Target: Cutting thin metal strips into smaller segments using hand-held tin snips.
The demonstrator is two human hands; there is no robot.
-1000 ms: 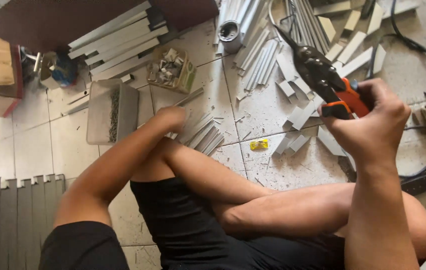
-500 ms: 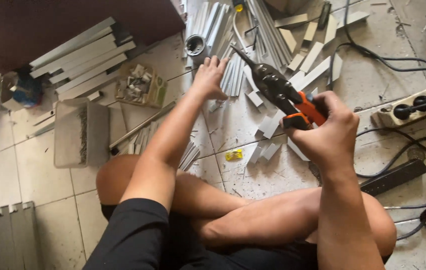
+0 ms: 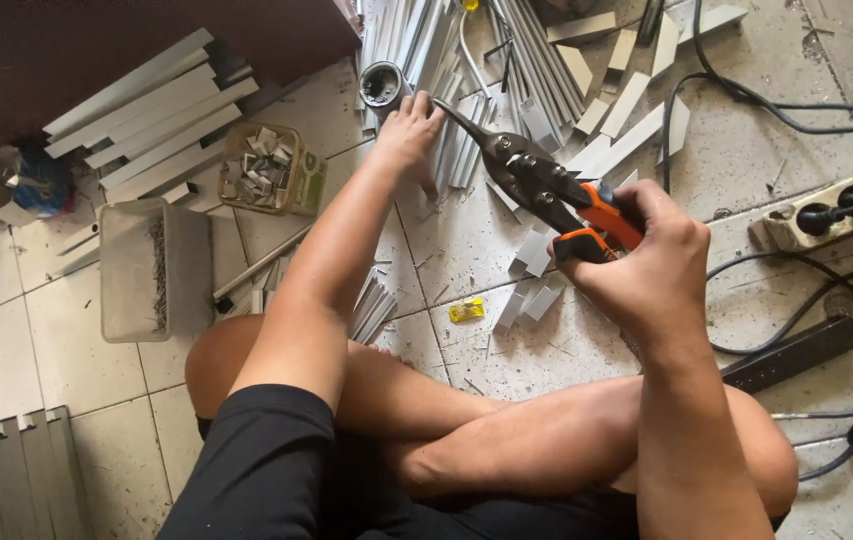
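Head view, left to right: at nine o'clock sits a clear plastic tub (image 3: 142,270) with small nails in it. The left hand (image 3: 409,135) was low by the knee a second ago; now it has stretched up to twelve o'clock, fingers pressed down on the grey metal strips (image 3: 467,150). At three o'clock the right hand (image 3: 637,260) squeezes the orange-handled snips (image 3: 547,195), blades shut, pointing at those strips.

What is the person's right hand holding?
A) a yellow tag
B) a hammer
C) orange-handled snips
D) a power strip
C: the right hand is closed around the orange handles of the snips, whose dark blades point toward the left hand on the metal strips.
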